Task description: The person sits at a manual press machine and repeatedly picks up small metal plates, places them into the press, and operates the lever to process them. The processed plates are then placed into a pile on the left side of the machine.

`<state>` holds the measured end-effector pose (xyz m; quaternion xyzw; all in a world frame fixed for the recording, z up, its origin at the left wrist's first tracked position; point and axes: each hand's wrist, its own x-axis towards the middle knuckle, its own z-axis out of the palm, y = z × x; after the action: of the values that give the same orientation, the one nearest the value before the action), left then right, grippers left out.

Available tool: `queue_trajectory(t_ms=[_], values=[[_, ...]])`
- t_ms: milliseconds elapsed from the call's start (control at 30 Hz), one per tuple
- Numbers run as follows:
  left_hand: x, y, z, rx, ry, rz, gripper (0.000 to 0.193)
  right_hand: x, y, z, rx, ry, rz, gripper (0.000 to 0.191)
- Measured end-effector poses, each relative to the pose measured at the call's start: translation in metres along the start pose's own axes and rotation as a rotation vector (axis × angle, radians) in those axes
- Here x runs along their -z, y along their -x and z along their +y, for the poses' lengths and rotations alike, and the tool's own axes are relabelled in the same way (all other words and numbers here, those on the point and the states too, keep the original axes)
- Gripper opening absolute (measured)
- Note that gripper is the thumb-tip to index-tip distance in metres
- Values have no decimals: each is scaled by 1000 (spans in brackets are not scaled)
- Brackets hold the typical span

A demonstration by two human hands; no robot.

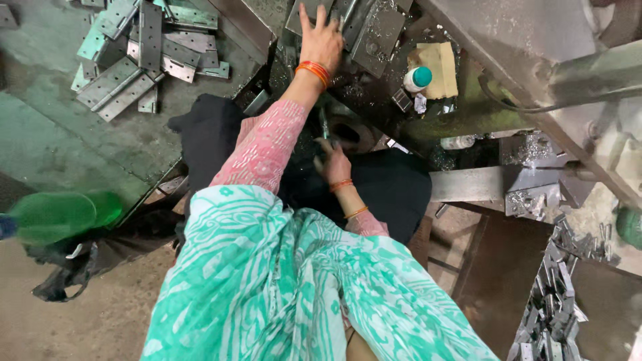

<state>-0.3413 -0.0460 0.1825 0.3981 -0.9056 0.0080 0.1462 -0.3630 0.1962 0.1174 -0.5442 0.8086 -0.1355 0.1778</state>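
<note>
Left hand [322, 41] stretched far forward, fingers [306, 17] spread open and laid flat on a grey metal plate [302, 15] at the top of the view — touching it, not clasping it. Orange bangles [314, 71] around that wrist, pink patterned sleeve [264, 144] behind. Right hand [336, 164] lower and nearer the body, beside a dark round opening [348, 134] in the machine surface; fingers curled, seemingly around a thin dark piece, though too shadowed to tell whether anything is truly gripped. More grey plates [378, 30] stacked just right of the left hand, strewn with metal shavings. Beside them a small white bottle with a teal cap [417, 78], resting against a scrap of brown cardboard [438, 67]. Upper left, well apart — a loose heap of flat metal hinges [144, 50] on a green-grey surface [47, 134]. Lower right, another pile of small metal parts [555, 301]. At the left edge, a blurred green bottle [57, 215]. Teal and white patterned cloth [287, 281] across the foreground.
</note>
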Motion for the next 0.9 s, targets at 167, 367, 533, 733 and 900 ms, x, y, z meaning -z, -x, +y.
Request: queue_trajectory(t_ms=[167,367,533,733,900], values=[[-1,10,-7,6,20,158,43,-9,2,3,23,-66,-13,52],[2,-9,1,16,81,100,38,48,-34,6,30,83,-140,50],[12,-33,6,7,68,90,35,50,-41,2,56,104,-118,46],[8,-20,-2,0,138,158,35,10,-13,12,11,-125,-47,43],[3,-9,0,-10,146,31,33,14,-16,10,-22,34,-122,51]])
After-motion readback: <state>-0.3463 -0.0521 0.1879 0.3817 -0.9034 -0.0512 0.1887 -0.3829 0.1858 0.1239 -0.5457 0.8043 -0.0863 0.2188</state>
